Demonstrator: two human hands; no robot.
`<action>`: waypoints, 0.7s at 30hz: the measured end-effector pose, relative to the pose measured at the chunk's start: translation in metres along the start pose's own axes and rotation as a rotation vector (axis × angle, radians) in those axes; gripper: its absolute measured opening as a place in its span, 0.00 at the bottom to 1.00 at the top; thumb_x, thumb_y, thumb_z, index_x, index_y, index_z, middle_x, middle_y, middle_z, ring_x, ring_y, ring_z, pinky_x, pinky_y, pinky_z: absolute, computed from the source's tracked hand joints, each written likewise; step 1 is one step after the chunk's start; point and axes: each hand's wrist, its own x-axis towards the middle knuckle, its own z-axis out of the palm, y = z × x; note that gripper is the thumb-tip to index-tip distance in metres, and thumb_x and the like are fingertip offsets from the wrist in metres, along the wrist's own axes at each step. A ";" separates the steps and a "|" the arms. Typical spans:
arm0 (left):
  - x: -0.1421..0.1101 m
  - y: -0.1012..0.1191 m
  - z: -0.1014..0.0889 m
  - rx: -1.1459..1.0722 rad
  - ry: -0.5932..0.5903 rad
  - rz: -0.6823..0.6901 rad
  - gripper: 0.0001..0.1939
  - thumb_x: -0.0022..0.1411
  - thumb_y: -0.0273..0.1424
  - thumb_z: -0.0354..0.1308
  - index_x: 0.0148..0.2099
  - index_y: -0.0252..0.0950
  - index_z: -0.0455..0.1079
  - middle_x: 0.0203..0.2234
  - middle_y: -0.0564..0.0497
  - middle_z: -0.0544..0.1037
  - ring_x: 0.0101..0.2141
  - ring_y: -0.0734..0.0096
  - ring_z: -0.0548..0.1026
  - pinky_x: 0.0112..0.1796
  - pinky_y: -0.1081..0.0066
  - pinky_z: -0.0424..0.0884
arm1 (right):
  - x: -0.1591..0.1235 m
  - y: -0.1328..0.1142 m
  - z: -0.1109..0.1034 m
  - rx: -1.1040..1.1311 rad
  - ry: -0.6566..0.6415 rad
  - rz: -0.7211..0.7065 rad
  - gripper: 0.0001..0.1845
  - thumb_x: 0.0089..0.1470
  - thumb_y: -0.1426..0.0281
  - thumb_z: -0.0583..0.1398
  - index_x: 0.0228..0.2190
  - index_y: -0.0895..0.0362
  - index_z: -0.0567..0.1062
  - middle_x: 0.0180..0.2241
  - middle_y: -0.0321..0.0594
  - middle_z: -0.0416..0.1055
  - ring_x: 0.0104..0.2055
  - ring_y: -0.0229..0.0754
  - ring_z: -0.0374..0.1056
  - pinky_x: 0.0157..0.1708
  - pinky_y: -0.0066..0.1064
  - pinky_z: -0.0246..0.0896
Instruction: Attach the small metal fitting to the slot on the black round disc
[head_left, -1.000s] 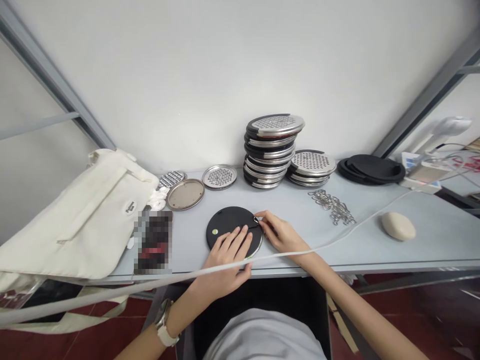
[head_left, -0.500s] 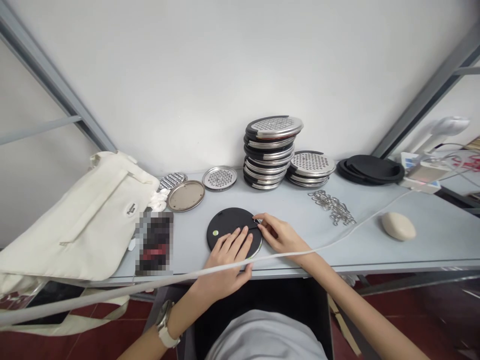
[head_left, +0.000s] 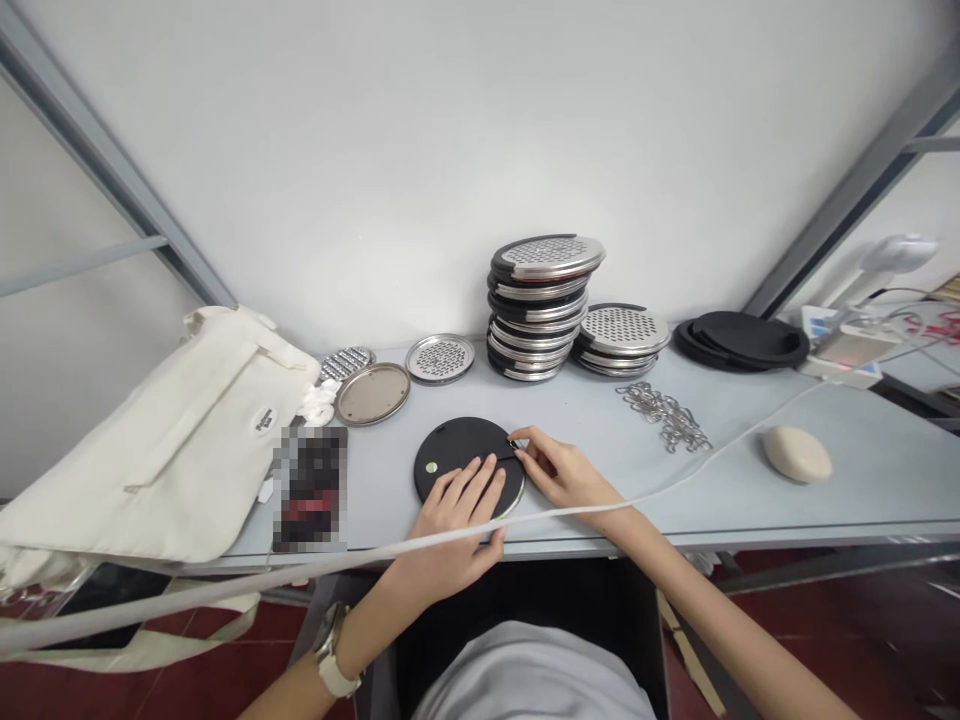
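Note:
A round black disc (head_left: 457, 450) with a metal rim and a small green dot lies flat near the table's front edge. My left hand (head_left: 456, 520) rests on its near half with fingers stretched flat, pressing it down. My right hand (head_left: 564, 470) is at the disc's right edge, thumb and forefinger pinched on a small metal ring (head_left: 513, 443) there.
Behind stand a tall stack of perforated metal discs (head_left: 541, 305) and a lower stack (head_left: 622, 337), black covers (head_left: 742, 340), a heap of metal rings (head_left: 666, 412), a soap-like oval (head_left: 797, 453), loose discs (head_left: 439, 358), a cream bag (head_left: 172, 440) and a white cable (head_left: 315, 570).
Barely any: my right hand's fingers have shifted slightly at the disc's right edge. The left hand stays flat on the disc.

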 end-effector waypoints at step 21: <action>0.001 0.000 -0.002 -0.002 0.003 0.000 0.29 0.65 0.33 0.47 0.66 0.30 0.52 0.63 0.42 0.55 0.60 0.56 0.58 0.56 0.58 0.58 | 0.001 0.001 -0.001 -0.001 0.002 0.002 0.12 0.61 0.66 0.50 0.44 0.57 0.66 0.20 0.28 0.58 0.20 0.34 0.56 0.23 0.24 0.55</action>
